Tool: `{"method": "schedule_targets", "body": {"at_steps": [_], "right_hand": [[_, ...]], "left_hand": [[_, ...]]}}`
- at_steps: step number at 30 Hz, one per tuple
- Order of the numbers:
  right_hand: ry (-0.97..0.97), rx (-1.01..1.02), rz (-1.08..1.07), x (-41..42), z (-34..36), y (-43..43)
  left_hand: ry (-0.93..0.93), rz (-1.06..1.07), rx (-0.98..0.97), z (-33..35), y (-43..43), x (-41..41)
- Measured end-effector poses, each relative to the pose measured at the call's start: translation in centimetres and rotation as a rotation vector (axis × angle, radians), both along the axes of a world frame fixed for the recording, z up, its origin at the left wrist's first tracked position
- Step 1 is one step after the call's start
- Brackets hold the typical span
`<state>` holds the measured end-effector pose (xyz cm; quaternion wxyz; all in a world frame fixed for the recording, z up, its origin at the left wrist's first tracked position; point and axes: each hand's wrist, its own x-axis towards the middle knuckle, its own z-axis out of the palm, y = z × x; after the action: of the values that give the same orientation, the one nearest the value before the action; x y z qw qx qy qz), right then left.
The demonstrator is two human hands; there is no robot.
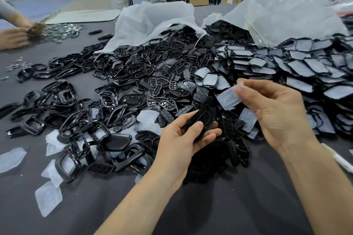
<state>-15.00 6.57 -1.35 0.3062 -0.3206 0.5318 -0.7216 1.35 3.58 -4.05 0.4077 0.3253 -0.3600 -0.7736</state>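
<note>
Your L grip (183, 139) is curled round a black shell (205, 115); R grip (277, 112) pinches a clear pad (227, 100). Bare tabletop (219, 212) sits at near edge, parts pile (152, 74) beyond.

Left hand (183, 135) holds a black shell (202, 118), right hand (277, 108) pinches a clear pad (228, 99)

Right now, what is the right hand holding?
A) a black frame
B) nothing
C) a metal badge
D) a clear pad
D: the right hand pinches a clear pad between thumb and fingers, held up above the pile of parts; the black shell is in the left hand.
</note>
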Motion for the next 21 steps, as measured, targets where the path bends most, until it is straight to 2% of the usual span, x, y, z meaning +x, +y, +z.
{"method": "schedule_targets", "body": {"at_steps": [8, 14, 21], "right_hand": [[-0.032, 0.027, 0.229, 1.5, 0.2, 0.2], [-0.016, 0.087, 0.229, 1.8, 0.2, 0.3], [-0.168, 0.071, 0.339, 2.0, 0.6, 0.5]], "left_hand": [[-0.021, 0.006, -0.059, -0.2, 0.0, -0.1], [-0.013, 0.007, -0.046, 0.0, 0.1, -0.1], [-0.010, 0.008, -0.064, -0.1, 0.1, -0.1]]}}
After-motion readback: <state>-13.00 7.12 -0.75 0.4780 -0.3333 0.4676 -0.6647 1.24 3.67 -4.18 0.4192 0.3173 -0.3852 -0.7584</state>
